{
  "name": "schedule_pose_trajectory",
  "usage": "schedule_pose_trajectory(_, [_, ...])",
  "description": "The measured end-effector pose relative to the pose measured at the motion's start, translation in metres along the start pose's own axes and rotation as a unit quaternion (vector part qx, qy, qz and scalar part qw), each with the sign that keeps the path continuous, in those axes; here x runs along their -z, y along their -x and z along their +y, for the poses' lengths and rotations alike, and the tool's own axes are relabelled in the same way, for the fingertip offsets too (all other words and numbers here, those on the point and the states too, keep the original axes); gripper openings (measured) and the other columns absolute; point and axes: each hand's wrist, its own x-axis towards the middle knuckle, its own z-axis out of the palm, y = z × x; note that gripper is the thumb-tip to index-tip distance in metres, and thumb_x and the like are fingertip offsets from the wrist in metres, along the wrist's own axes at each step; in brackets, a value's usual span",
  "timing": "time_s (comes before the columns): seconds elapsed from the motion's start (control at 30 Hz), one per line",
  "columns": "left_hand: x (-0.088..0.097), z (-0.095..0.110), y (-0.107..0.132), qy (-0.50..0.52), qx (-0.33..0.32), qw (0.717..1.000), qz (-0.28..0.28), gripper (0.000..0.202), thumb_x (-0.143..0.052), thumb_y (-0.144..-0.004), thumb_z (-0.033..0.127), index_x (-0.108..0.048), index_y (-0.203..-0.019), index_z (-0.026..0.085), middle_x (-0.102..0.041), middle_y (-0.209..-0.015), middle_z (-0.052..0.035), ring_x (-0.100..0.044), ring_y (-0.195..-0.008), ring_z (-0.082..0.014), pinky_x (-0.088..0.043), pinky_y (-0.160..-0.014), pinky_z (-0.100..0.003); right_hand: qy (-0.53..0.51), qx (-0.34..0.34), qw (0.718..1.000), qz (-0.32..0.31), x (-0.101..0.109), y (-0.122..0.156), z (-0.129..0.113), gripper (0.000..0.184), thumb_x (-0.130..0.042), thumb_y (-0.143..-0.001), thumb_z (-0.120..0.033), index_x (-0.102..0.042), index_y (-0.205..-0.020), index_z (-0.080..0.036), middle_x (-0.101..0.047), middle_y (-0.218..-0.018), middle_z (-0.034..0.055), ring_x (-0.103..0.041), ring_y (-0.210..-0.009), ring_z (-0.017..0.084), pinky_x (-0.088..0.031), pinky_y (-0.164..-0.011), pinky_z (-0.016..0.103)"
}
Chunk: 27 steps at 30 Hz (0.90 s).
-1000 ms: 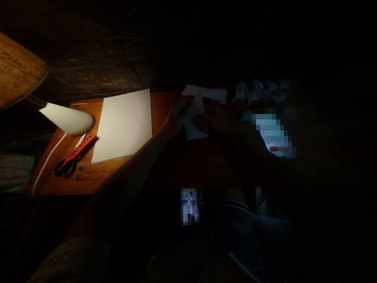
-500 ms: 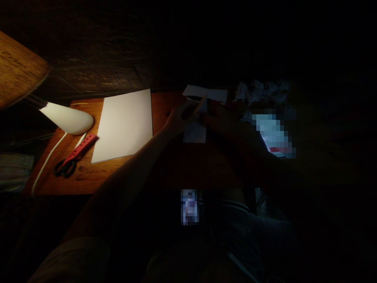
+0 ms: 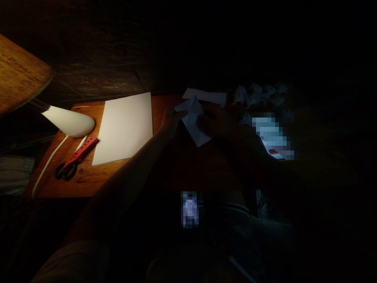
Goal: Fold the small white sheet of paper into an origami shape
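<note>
A creased sheet of white paper point(image 3: 194, 118), turned so a corner points toward me, is held between both hands above the dim middle of the table. My left hand point(image 3: 171, 121) pinches its left edge, thumb on top. On its right side is my right hand point(image 3: 216, 121), deep in shadow, with the fingers bent against the paper; their exact grip is hard to make out. Just behind lies a white paper strip point(image 3: 206, 95). Several folded paper pieces point(image 3: 259, 94) are grouped at the back right.
A white stack of paper point(image 3: 125, 129) lies under the lamp point(image 3: 70, 121) at left. Scissors point(image 3: 66, 170) and a red perforated strip point(image 3: 82, 150) are near its cord. A lit screen point(image 3: 272, 135) sits at right, and a lit phone point(image 3: 190, 210) is below the table edge.
The paper has been opened out from a narrow folded shape and turned to a diamond angle. My left hand has shifted slightly left and down; the right hand has moved little.
</note>
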Motion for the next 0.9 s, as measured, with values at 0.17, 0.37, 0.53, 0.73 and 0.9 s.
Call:
schedule_pose_trajectory(0.17, [0.002, 0.001, 0.000, 0.022, -0.003, 1.000, -0.011, 0.030, -0.076, -0.075, 0.031, -0.076, -0.104, 0.023, -0.080, -0.106, -0.0061, -0.076, -0.110, -0.0292, -0.059, -0.099, -0.045, -0.128, -0.033, 0.991, 0.019, -0.003, -0.006, 0.011, 0.024, -0.076, -0.087, -0.039, -0.073, -0.106, -0.025, -0.076, -0.103, 0.0035, -0.071, -0.094, 0.021, -0.059, -0.081, 0.034])
schedule_pose_trajectory(0.37, [0.001, 0.009, 0.000, 0.021, -0.004, 0.999, -0.024, 0.015, -0.075, -0.079, 0.032, -0.076, -0.088, 0.020, -0.080, -0.096, -0.0069, -0.077, -0.105, -0.0283, -0.057, -0.100, -0.045, -0.201, -0.104, 0.974, 0.036, 0.004, -0.008, 0.006, 0.011, -0.077, -0.083, -0.025, -0.080, -0.094, -0.024, -0.075, -0.089, 0.0004, -0.067, -0.080, 0.015, -0.056, -0.072, 0.030])
schedule_pose_trajectory(0.53, [-0.001, 0.014, 0.002, 0.020, -0.024, 0.999, -0.024, 0.031, -0.068, -0.090, 0.047, -0.078, -0.082, 0.019, -0.083, -0.091, -0.0069, -0.079, -0.097, -0.0269, -0.061, -0.099, -0.046, -0.203, -0.119, 0.972, 0.016, 0.010, -0.006, 0.000, 0.013, -0.083, -0.084, -0.035, -0.081, -0.086, -0.023, -0.080, -0.091, 0.0032, -0.072, -0.086, 0.019, -0.061, -0.080, 0.035])
schedule_pose_trajectory(0.73, [0.001, 0.010, 0.001, 0.000, -0.016, 0.999, -0.032, 0.033, -0.086, -0.079, 0.053, -0.076, -0.083, 0.022, -0.079, -0.088, -0.0038, -0.076, -0.086, -0.0220, -0.063, -0.084, -0.038, -0.136, -0.051, 0.989, 0.020, 0.004, -0.003, 0.000, 0.047, -0.078, -0.087, -0.071, -0.080, -0.092, -0.025, -0.082, -0.103, 0.0066, -0.073, -0.094, 0.021, -0.061, -0.083, 0.037])
schedule_pose_trajectory(0.9, [0.003, 0.006, -0.001, -0.024, -0.046, 0.998, -0.046, 0.041, -0.092, -0.067, 0.027, -0.075, -0.105, 0.023, -0.078, -0.103, -0.0035, -0.073, -0.098, -0.0218, -0.059, -0.086, -0.034, -0.102, -0.017, 0.992, 0.066, 0.006, -0.005, 0.003, 0.047, -0.090, -0.076, -0.065, -0.078, -0.096, -0.024, -0.079, -0.099, 0.0049, -0.070, -0.088, 0.020, -0.059, -0.079, 0.036])
